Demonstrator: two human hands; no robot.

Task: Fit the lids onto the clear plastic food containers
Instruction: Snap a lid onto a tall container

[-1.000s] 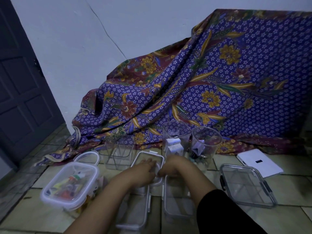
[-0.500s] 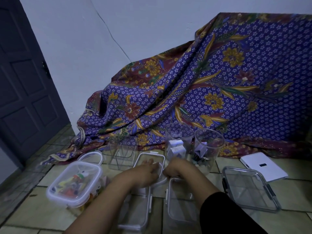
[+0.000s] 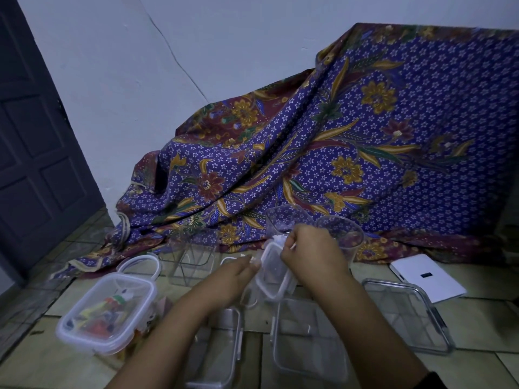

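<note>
No text, label, brand name or number can be read anywhere here. The white flat box [image 3: 427,277] on the floor tiles carries a small dark rectangular mark on its top, too small and blurred to make out. The colourful items inside the lidded container [image 3: 108,314] at the left show printed patches, but no letters are legible.

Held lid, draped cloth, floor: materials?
Lid: looks like clear, slightly frosted plastic with a whitish rim; the floor shows through it. Cloth: seemingly woven printed fabric, matte; it hangs in soft folds. Floor: probably ceramic tile, dull sheen; grout lines visible.
</note>
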